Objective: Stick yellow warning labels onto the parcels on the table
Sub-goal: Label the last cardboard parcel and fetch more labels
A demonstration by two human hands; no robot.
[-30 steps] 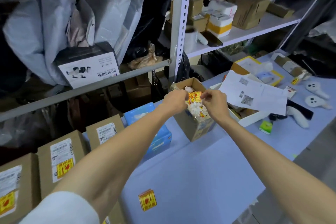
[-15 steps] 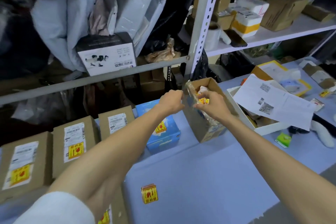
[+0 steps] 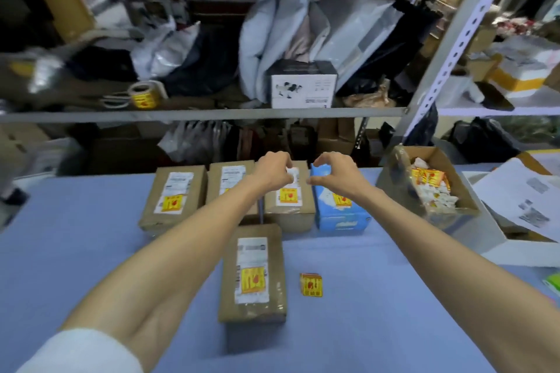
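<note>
I am looking into a parcel storeroom or shipping room. Metal racking [image 3: 448,48] with punched uprights runs behind a blue packing table [image 3: 91,236], its shelves crammed with grey courier bags [image 3: 272,27], a white printed carton [image 3: 303,88] and a roll of yellow labels [image 3: 142,95]. Along the far edge of the table sit brown cardboard parcels [image 3: 174,197] bearing white address labels and yellow stickers. At the right edge stands an open box of loose stickers [image 3: 430,188], beside printed sheets [image 3: 527,197] carrying codes, blurred beyond reading.
</note>
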